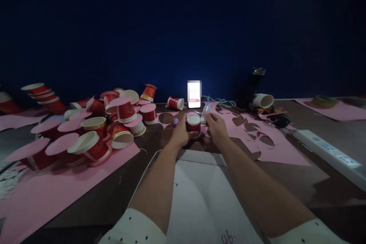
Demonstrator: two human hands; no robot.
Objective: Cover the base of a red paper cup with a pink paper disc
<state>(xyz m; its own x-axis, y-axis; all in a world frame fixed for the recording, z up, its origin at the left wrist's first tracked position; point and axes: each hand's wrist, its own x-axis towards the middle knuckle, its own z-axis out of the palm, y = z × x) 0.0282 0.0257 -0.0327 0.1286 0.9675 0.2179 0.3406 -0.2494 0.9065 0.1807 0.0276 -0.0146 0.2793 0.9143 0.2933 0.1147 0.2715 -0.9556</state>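
My left hand (180, 132) grips a small red paper cup (193, 124) with a white rim, held upright above the dark table. A small purple cap (175, 121) shows at the top of that hand. My right hand (216, 126) holds a glue stick (206, 111) with a purple end, tilted up just right of the cup. Both hands are close together at the middle of the table. Pink paper with round holes cut out (259, 133) lies under and to the right of them.
A heap of red paper cups (94, 129), several topped with pink discs, fills the left on a pink sheet (57, 187). A lit phone (194, 93) stands behind the hands. A white power strip (328, 150) lies right, a white sheet (200, 194) near me.
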